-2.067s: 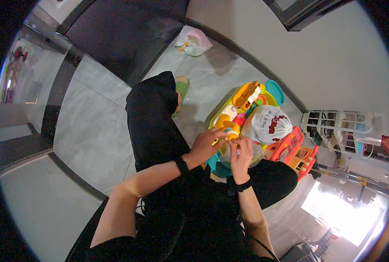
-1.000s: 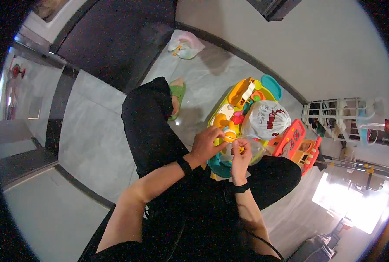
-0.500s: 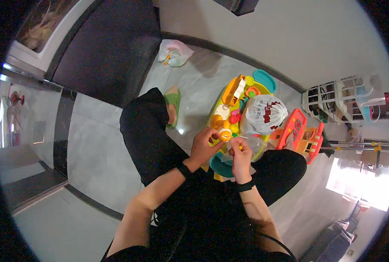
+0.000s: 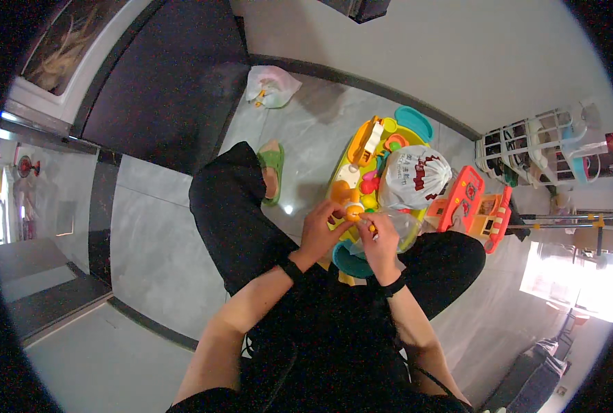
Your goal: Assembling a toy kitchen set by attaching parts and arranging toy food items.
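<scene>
A small orange-and-white rounded toy part (image 4: pixel 353 211) is between my hands, over the near end of a yellow toy tub. My left hand (image 4: pixel 321 228) grips it from the left with closed fingers. From the right, my right hand (image 4: pixel 381 241) pinches a small slim tool with a yellow-orange end (image 4: pixel 372 228); its exact kind is too small to make out. Its fingertips meet the right side of the toy part. Just behind are a larger orange toy piece (image 4: pixel 341 191) and a clear plastic bag (image 4: pixel 399 227).
The yellow tub (image 4: pixel 340 165) holds several colourful toy pieces and a white drawstring bag (image 4: pixel 416 177). A red toy panel (image 4: pixel 466 197) lies to the right, near a white wire rack (image 4: pixel 527 155). Another plastic bag (image 4: pixel 272 86) sits by the wall, beyond my green slipper (image 4: pixel 272 165).
My right hand has moved slightly left, bringing its fingertips against the toy part. The thin shaft that stuck out by its fingers no longer shows. My left hand has stayed nearly still.
</scene>
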{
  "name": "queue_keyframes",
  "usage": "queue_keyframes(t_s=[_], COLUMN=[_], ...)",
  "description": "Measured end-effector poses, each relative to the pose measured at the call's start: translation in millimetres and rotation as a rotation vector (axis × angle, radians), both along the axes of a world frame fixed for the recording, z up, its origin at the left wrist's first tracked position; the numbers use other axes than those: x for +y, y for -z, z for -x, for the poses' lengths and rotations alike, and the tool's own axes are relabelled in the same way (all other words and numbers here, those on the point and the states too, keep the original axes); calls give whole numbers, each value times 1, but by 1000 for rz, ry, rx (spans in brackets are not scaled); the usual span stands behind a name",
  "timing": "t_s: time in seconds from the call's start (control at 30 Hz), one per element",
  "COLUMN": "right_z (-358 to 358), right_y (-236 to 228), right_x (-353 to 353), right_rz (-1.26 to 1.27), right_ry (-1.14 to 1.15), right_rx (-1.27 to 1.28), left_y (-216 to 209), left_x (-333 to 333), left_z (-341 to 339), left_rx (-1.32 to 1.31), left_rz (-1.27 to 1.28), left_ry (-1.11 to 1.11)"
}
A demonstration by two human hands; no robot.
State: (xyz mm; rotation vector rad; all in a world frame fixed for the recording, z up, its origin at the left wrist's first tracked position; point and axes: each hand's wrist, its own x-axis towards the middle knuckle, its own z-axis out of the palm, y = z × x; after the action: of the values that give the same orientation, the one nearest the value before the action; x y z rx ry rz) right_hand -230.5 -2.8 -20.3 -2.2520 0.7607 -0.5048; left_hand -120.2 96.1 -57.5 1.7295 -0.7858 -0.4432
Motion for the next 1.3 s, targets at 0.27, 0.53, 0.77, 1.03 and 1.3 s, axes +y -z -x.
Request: queue_keyframes(t_s=[0.27,0.53,0.77,1.03,1.3], right_z=[-6,3,12,10,7], right_y=[0,2,3,16,27], right_x=[-7,-4,-4,5,13], right_rz=[34,-332,-1340,-1348,-1389], right_ry=[-82,160,362,406,472], right_rx=[-80,-19,-334,-387,-442], left_y=[6,3,1,0,1], left_x=[1,-2,-3,-2,-1], left_z=[-1,-2,-3,-4,-6], left_rx=[20,-12,-20,-40,-17], left_rz=[12,53,37,7,25], left_ry=[-7,-5,-15,-3,7])
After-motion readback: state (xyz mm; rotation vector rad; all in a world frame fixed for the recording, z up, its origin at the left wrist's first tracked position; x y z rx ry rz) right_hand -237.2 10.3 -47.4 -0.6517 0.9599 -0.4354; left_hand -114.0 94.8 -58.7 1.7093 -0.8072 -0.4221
